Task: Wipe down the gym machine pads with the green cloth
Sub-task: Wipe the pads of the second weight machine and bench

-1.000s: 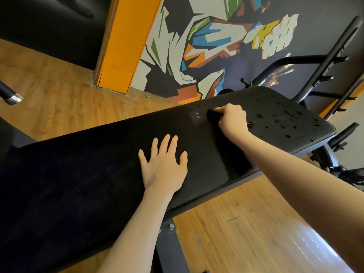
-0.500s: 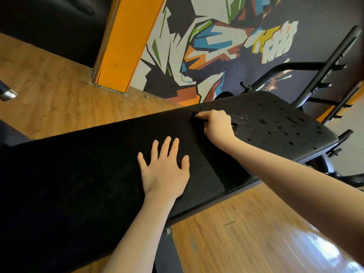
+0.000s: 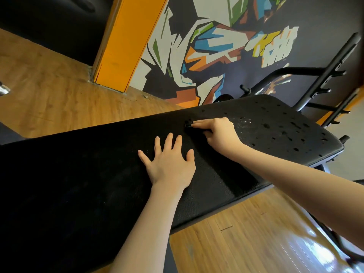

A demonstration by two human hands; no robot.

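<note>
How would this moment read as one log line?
left hand: flat on bench pad | right hand: curled, pressing something dark on pad | green cloth: not discernible

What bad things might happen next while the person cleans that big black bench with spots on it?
The right hand pinches only a small dark thing, and no green cloth shows, so the wet droplets farther along the bench pad may get missed. The left hand presses flat near the pad's front edge; if it slides onto damp vinyl, it might slip. Smeared streaks beside the right hand could dry as marks.
</note>
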